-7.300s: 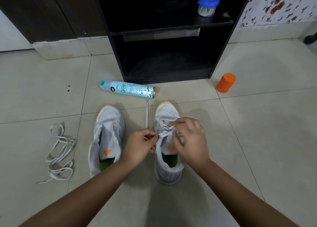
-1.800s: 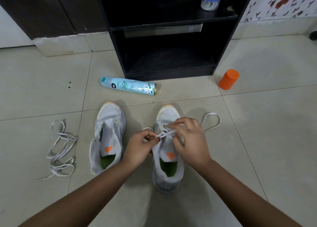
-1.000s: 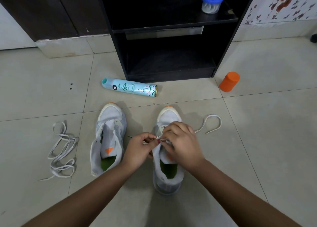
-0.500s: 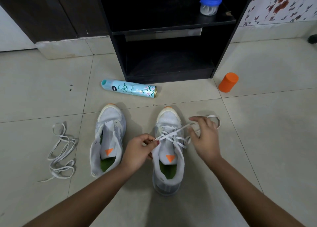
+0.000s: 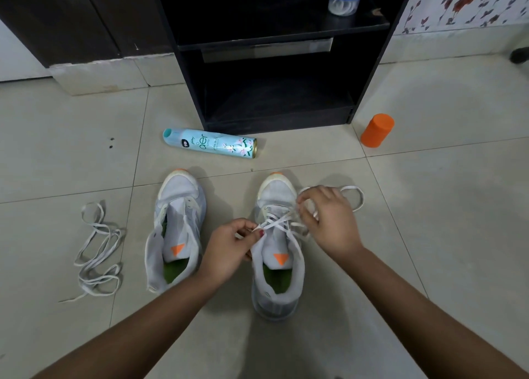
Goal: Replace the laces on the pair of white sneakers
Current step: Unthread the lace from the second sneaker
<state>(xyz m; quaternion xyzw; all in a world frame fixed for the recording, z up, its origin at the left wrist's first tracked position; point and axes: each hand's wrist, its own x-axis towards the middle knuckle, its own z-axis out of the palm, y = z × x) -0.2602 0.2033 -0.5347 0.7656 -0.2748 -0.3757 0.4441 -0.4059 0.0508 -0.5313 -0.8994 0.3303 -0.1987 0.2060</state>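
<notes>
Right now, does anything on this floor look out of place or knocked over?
Yes. The spray can lies on its side in front of the black shelf unit, as if tipped over. A loose lace sits tangled left of the unlaced left sneaker. Nothing looks spilled or damaged.

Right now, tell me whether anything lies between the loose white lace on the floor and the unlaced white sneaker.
Nothing visible does: only bare beige floor tile separates the loose white lace from the unlaced white sneaker.
</notes>
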